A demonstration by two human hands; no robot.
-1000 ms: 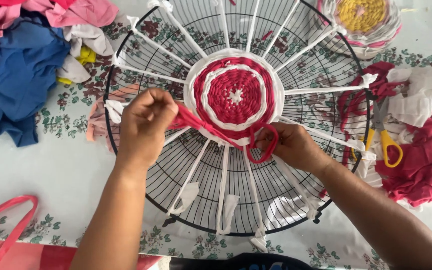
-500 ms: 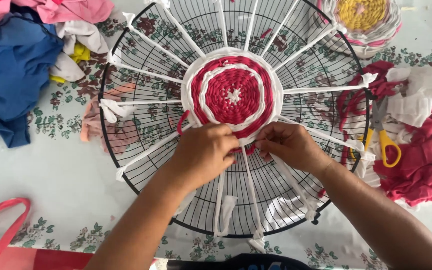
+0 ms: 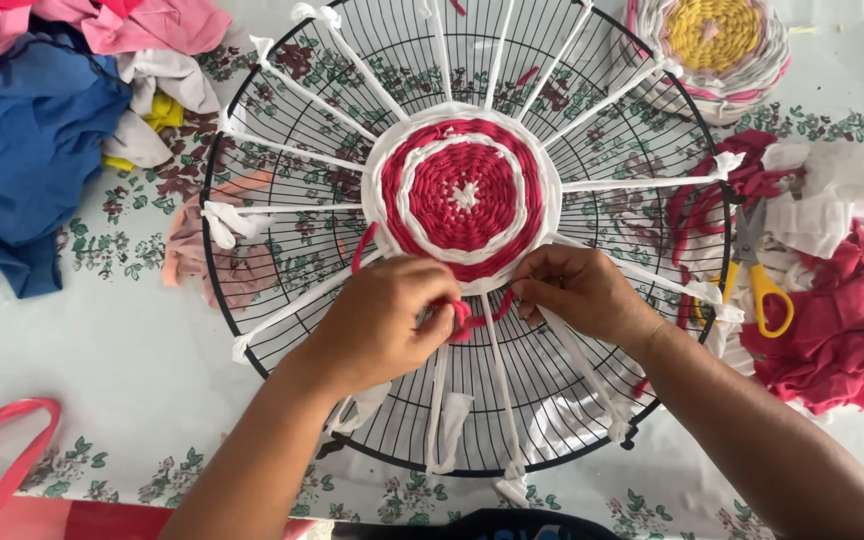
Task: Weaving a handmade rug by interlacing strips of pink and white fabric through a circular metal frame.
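Now | floral tablecloth [image 3: 102, 330] under wire fan guard [image 3: 252, 330]; left hand [image 3: 382, 320], right hand [image 3: 577, 292] pinching red strip [image 3: 464, 318]

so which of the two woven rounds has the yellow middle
The finished woven round at the top right edge, off the frame; the one on the fan guard is red and white.

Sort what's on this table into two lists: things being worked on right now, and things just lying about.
In use:
- left hand, pinching the red fabric strip
- right hand, at the same strip
- round red-and-white woven mat
- black wire fan guard with white spoke strips

Lying about:
- yellow-handled scissors
- blue cloth
- pink cloth
- red scrap pile
- yellow-centred woven mat
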